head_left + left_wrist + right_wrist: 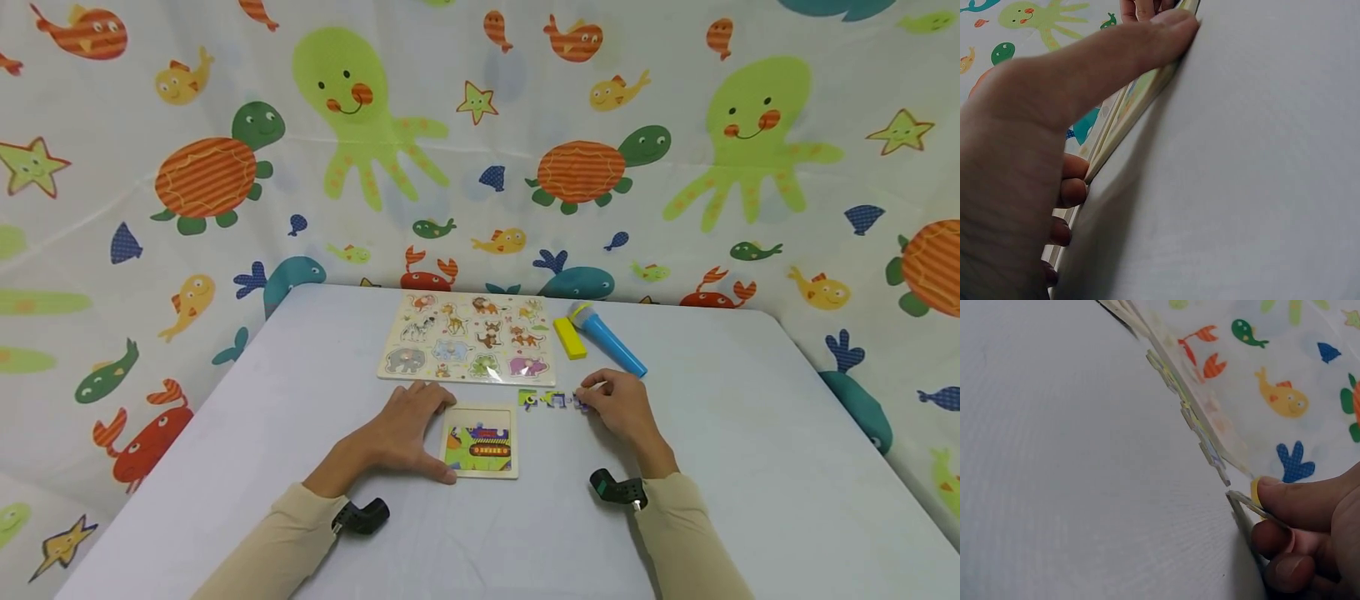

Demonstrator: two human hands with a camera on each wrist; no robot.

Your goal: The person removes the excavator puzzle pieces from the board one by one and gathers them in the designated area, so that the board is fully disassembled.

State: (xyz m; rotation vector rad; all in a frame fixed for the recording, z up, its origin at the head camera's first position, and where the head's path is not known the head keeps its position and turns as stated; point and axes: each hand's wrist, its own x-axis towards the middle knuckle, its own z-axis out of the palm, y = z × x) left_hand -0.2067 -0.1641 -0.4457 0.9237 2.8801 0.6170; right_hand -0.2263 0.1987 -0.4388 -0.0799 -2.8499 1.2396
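A small square wooden jigsaw tray (480, 416) lies on the white table, its lower part filled with colourful pieces and a bare strip along its top. My left hand (408, 429) holds it from the left, thumb (1172, 31) at the near edge and fingers at the far left corner. To the right, my right hand (622, 404) pinches a jigsaw piece (1249, 504) between thumb and fingertips, tilted close over the table. Just left of it, loose jigsaw pieces (528, 399) lie in a row beyond the tray's right corner.
Behind the tray lies a large animal peg puzzle board (467, 368). A yellow block (570, 339) and a blue toy microphone (611, 340) lie to its right. A sea-animal curtain (465, 225) hangs along the table's back edge.
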